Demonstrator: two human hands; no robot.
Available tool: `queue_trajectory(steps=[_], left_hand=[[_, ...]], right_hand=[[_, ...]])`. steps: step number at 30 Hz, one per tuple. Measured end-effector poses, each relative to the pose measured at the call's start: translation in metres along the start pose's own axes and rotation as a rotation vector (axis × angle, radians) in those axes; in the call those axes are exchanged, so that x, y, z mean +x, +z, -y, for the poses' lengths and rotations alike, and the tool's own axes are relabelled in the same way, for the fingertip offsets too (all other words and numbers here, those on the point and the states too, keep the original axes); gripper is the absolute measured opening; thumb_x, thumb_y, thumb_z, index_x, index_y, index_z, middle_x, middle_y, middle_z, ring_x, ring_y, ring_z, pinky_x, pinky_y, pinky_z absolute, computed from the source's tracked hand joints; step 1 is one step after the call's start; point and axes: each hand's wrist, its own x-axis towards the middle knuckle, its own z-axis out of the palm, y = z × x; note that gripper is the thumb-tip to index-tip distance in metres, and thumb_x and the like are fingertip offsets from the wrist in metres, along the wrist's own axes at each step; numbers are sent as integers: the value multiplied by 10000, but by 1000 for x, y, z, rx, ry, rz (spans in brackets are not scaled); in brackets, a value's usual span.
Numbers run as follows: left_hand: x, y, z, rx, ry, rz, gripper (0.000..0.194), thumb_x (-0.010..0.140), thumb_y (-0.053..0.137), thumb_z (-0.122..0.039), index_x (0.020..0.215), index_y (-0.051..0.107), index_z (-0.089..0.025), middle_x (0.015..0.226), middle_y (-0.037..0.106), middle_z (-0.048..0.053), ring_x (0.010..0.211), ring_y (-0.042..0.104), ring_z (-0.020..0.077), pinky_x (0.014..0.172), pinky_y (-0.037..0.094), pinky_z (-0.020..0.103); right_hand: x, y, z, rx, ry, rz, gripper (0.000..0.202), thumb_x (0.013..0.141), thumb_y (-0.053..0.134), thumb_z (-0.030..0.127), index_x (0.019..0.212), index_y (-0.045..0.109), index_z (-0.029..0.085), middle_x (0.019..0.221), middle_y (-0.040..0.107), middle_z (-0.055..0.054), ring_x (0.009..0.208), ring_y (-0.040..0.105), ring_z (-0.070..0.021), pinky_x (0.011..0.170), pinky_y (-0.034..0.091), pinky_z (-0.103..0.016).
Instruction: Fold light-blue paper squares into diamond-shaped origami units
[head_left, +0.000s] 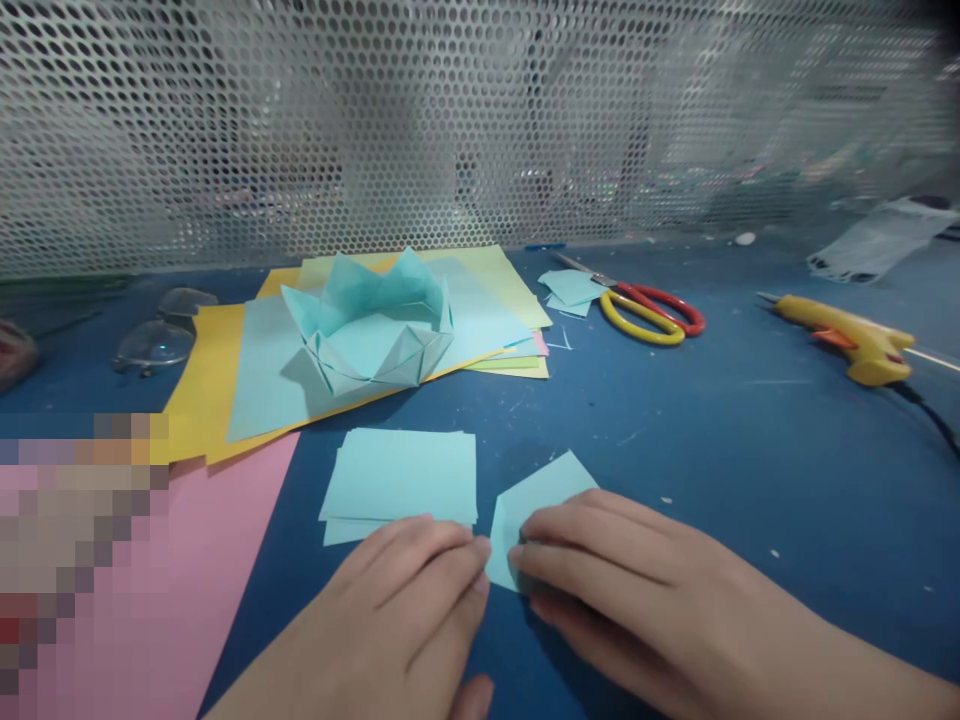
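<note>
A small light blue sheet of paper (508, 515) with a pointed top corner lies on the table between my hands. My right hand (637, 570) covers its right side, fingers bent and pressed together on it, thumb mostly hidden. At the sheet's lower left edge are the closed fingertips of my left hand (412, 600), with the thumb lower down. Just above my left hand rests a stack of light blue paper rectangles (405, 470). Farther back, a folded light blue paper ring (367, 350) with pointed peaks stands on larger coloured sheets.
Yellow paper (199, 390) and pink paper (240, 580) spread at the left, near eyeglasses (157, 340). Scissors (652, 310) lie behind, touching small blue paper pieces (574, 288). A yellow glue gun (847, 335) with a cord is at the right. Perforated metal mesh (480, 120) borders the back.
</note>
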Motion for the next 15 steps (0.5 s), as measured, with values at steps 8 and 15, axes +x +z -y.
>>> queue_trajectory(steps=[8, 15], left_hand=[[-3, 4, -6, -115, -83, -221, 267, 981, 420, -241, 884, 668, -222, 984, 732, -35, 1006, 645, 87, 1077, 373, 163], [-3, -2, -11, -23, -68, -46, 241, 973, 469, -210, 1039, 701, -194, 1085, 730, 13, 1069, 640, 146, 1103, 389, 279]], right_hand=[[1, 0, 2, 13, 7, 33, 107, 985, 553, 163, 1030, 650, 164, 957, 664, -39, 843, 614, -171, 774, 523, -271], [0, 2, 3, -150, -64, -23, 275, 1033, 411, 142, 983, 681, 143, 914, 685, -73, 834, 634, -192, 775, 535, -311]])
